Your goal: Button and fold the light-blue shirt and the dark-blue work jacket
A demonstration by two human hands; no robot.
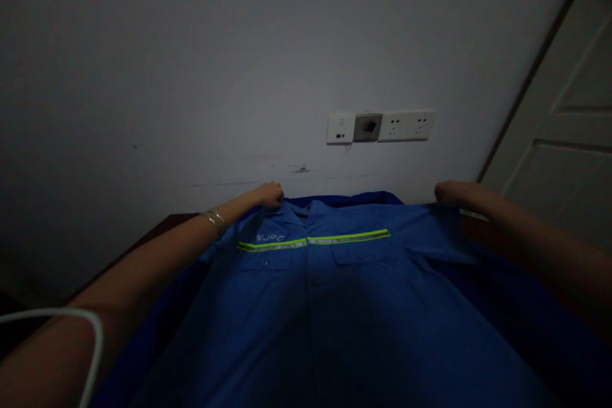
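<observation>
A blue work shirt (315, 293) lies spread out, front up, collar toward the wall. Across its chest runs a yellow-green and silver reflective strip (349, 239), with the letters NJPC above it on the left. My left hand (271, 195) is closed on the shirt's shoulder beside the collar. At the far right, my right hand (447, 192) grips the end of the other sleeve, holding it stretched sideways; its fingers are partly hidden in shadow. Under the shirt is a darker blue cloth (521, 306), showing at both sides and behind the collar.
A white wall with a row of sockets (406, 126) and a grey switch plate (367, 127) stands behind the shirt. To the right is a panelled door (564, 140). A white cable (98, 338) loops across the lower left, over my left arm. A dark brown edge (167, 224) shows left.
</observation>
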